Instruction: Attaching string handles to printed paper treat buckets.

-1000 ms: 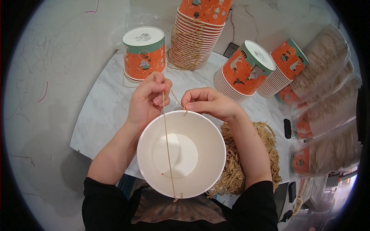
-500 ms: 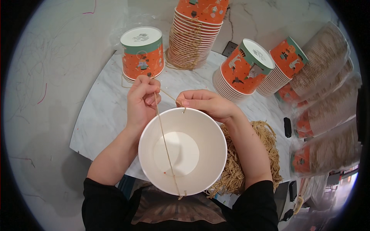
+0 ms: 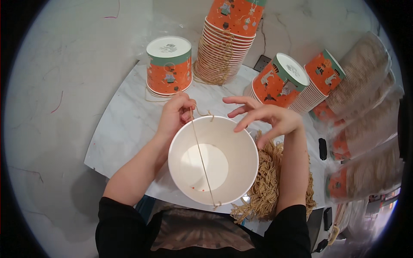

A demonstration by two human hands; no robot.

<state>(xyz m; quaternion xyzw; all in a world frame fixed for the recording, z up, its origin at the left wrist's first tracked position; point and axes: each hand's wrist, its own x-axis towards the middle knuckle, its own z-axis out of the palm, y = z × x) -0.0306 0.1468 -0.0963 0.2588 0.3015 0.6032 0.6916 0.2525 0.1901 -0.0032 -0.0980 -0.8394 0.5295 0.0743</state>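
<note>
Fingers of left hand (image 3: 175,114) pinch twine (image 3: 201,157), apparently to hold it taut across white-lined tub (image 3: 241,161) | right hand (image 3: 275,118) spread wide, holding nothing | tub at near edge of bench (image 3: 122,129), mouth up, presumably so both rim ties are reachable

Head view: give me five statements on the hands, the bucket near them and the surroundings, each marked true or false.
1. The left hand holds a thin cord. True.
2. The right hand is closed in a fist. False: it is open.
3. The bucket near the hands shows its white inside. True.
4. The cord heap lies left of that bucket. False: it lies right.
5. The plastic-wrapped stacks are at the view's right. True.
</note>
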